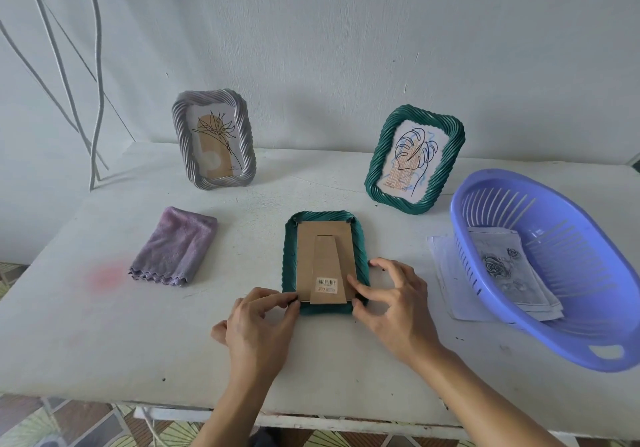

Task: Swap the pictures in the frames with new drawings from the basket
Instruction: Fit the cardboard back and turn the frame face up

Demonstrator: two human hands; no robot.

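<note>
A green twisted frame (290,259) lies face down in the middle of the table, its brown cardboard back (323,256) with a folded stand and a barcode sticker facing up. My left hand (258,325) pinches at the frame's near left corner. My right hand (394,304) has its fingertips on the near right corner and the cardboard's edge. A silver frame (214,140) with a flower drawing stands at the back left. A second green frame (415,159) with a leaf drawing stands at the back right. The purple basket (568,329) on the right holds drawings (509,266), a grey rose sketch on top.
A folded purple cloth (175,247) lies left of the face-down frame. White paper sheets (446,273) stick out from under the basket. White cables (93,76) hang at the far left. The table's near edge (311,419) runs below my forearms. A wall stands behind the frames.
</note>
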